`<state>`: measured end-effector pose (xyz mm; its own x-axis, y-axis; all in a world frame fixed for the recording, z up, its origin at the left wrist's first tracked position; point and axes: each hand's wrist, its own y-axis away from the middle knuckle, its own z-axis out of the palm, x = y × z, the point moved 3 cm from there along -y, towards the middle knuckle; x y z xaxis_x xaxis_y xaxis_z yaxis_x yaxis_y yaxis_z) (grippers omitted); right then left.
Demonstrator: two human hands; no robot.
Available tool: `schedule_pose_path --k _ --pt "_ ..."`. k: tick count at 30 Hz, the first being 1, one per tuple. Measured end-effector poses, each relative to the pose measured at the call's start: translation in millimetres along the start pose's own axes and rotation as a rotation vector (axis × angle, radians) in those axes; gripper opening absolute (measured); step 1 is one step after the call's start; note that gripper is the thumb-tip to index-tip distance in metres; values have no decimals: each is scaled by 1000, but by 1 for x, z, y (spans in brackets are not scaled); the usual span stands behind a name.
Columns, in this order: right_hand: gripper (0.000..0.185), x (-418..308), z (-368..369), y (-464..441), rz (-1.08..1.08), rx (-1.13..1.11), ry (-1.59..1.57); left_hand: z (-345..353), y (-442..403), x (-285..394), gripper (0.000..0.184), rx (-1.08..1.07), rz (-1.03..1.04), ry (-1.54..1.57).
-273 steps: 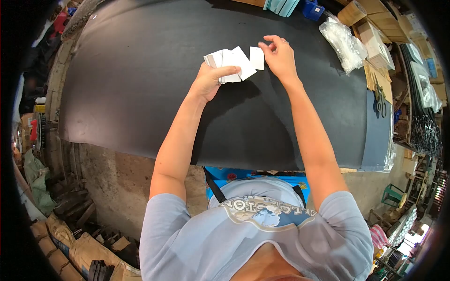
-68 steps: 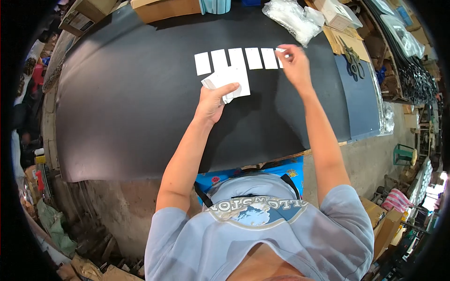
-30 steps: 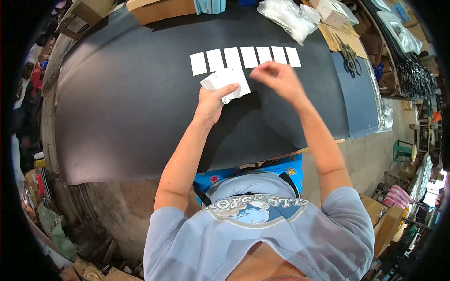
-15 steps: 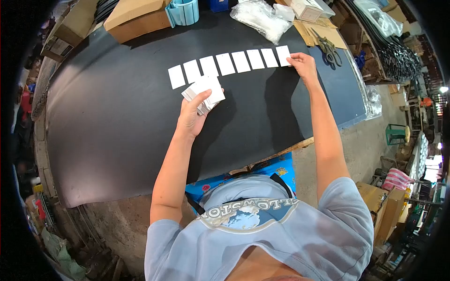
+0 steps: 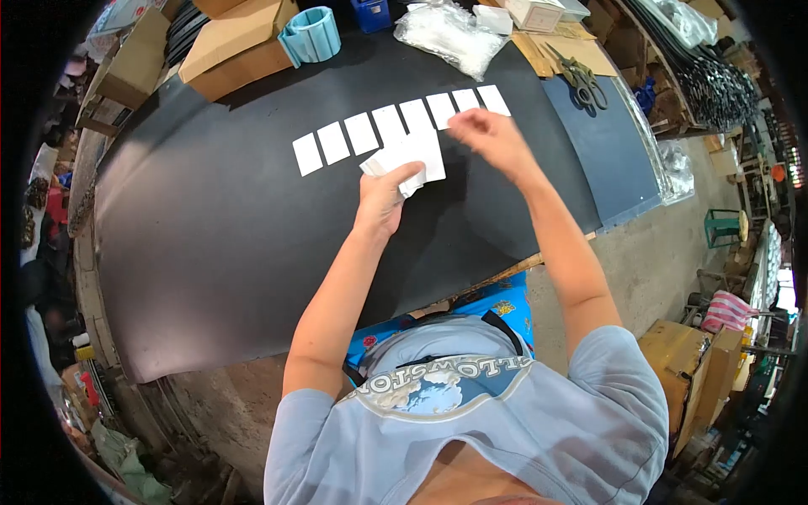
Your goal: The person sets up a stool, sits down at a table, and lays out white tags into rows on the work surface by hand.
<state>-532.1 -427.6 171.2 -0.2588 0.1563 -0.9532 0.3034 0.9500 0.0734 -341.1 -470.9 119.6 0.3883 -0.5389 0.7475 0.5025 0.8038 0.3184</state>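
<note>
My left hand (image 5: 383,200) is closed around a fanned stack of white cards (image 5: 402,164), thumb on top, above the black table (image 5: 227,252). Beyond it, several white cards lie side by side in a slightly curved row, from the leftmost card (image 5: 307,155) to the rightmost card (image 5: 494,100). The stack overlaps part of the row from this viewpoint. My right hand (image 5: 497,143) hovers near the right part of the row, covering the lower edges of cards there. Its fingers are curled and blurred by motion, and I see no card in them.
Along the far edge are a cardboard box (image 5: 240,50), a light-blue foam roll (image 5: 311,35), a blue container (image 5: 370,14) and a plastic bag of white pieces (image 5: 454,38). Scissors (image 5: 581,80) lie at the right. A green stool (image 5: 722,227) stands on the floor.
My right hand has left the rightmost card and come left toward the stack. My left hand has moved right with the stack. The camera view has shifted slightly.
</note>
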Motion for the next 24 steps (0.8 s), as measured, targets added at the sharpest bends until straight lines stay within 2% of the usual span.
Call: schedule_pose_path --k 2,4,5,7,8,11,16,18,24 --pt "17 10 6 4 -4 -174 -146 15 -10 -8 47 6 -20 -42" --pt "14 19 -16 -3 61 -151 -74 32 -14 -12 43 -15 -32 5" --pt "11 22 -31 -8 67 -54 -78 34 -19 -16 43 -93 -46 -15" --pt "13 50 -76 -37 -24 137 25 43 -19 -16 43 -102 -66 -11" --pt "15 56 -98 -46 12 214 94 46 -19 -17 43 -104 -87 -3" --pt "23 77 -144 -66 30 327 343 54 -19 -19 44 -146 -148 145" --pt "27 93 -146 -76 54 329 443 64 -22 -22 44 -167 -112 26" --pt "27 94 -143 -74 -5 381 487 67 -23 -26 44 -178 -105 -1" --pt "29 94 -136 -73 7 444 514 78 -34 -41 43 -101 -126 -15"
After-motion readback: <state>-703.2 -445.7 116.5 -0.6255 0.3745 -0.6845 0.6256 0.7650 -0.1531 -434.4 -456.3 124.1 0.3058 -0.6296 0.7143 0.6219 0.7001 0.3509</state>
